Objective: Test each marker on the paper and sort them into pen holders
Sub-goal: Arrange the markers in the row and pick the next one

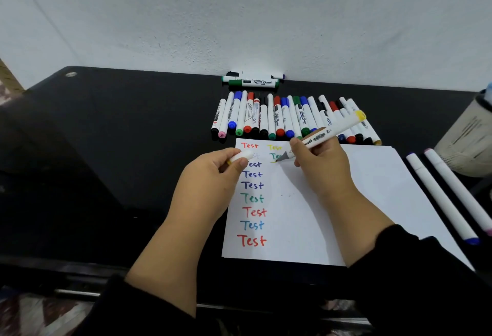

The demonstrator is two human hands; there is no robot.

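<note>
My right hand (pixel 320 161) grips an uncapped white marker (pixel 334 129) with a yellow end; its grey tip touches the white paper (pixel 372 189) just under a green "Test". My left hand (pixel 210 173) pinches the marker's white cap (pixel 241 157) over the paper's upper left corner. Several coloured "Test" words run down the paper's left side. A row of several capped markers (pixel 287 118) lies just beyond the paper. A pale mesh pen holder (pixel 468 136) stands at the right edge.
Three more markers (pixel 253 80) lie against the wall at the back. Two long white markers (pixel 442 197) lie right of the paper. Everything sits on a black desk (pixel 106 136) whose front edge is near my sleeves.
</note>
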